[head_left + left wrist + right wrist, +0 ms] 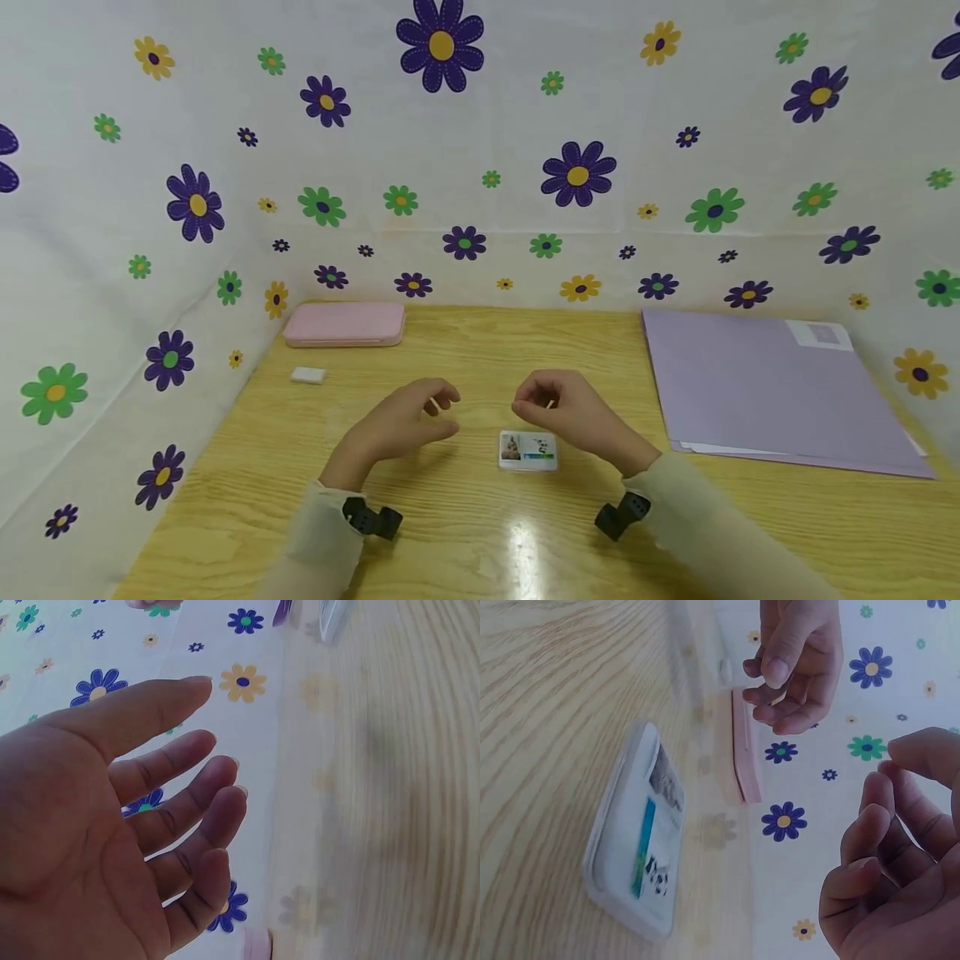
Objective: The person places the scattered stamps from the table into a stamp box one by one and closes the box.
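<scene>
A small flat clear plastic case [528, 451] with a printed card showing a picture and black-and-white figures lies on the wooden table between the hands. My left hand [408, 423] hovers to the left of the case, fingers loosely bent and apart from the thumb, holding nothing. Nearer to the case is my right hand [566, 408], above its upper right side and not gripping it. In the right wrist view, the case [641, 840] appears beside the right hand [900, 847], whose thumb and index fingertips come together with nothing visible between them.
A pink pencil case [345, 325] lies at the back left, with a white eraser [308, 375] in front of it. On the right, a purple folder [772, 392] lies with white paper edges showing. Flower-printed cloth [510, 125] borders the table.
</scene>
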Available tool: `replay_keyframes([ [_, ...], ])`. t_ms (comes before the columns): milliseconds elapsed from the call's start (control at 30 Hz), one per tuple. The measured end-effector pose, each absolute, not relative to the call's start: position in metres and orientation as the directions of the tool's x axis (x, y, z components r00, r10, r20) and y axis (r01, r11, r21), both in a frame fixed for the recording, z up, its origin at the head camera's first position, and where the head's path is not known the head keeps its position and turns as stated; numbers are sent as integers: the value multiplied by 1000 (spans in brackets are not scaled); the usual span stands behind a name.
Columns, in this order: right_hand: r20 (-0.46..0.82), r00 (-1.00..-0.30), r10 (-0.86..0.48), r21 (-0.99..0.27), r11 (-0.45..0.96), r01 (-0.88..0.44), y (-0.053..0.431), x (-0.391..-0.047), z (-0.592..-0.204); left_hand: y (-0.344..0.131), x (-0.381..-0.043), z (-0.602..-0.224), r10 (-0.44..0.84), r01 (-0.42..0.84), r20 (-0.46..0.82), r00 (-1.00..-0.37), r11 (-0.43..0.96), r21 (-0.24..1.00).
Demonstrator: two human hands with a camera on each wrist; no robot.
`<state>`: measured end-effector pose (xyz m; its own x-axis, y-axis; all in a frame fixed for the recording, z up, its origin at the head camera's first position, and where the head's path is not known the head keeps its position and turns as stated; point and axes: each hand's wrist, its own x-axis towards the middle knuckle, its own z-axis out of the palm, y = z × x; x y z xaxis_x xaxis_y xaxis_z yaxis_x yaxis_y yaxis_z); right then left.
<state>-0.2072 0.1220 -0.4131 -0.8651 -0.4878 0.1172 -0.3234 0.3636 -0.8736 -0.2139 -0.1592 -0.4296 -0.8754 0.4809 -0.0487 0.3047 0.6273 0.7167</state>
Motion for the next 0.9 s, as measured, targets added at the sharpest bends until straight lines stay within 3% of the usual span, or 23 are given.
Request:
replay_keyframes([
  [233, 128, -855, -503, -881, 338, -331, 105, -212, -404, -186, -207, -426, 476, 348, -8, -879, 653, 673],
  [900, 130, -822, -555, -879, 319, -355, 46, -236, -398, -275, -196, -420, 316, 270, 26, -948, 760, 592],
])
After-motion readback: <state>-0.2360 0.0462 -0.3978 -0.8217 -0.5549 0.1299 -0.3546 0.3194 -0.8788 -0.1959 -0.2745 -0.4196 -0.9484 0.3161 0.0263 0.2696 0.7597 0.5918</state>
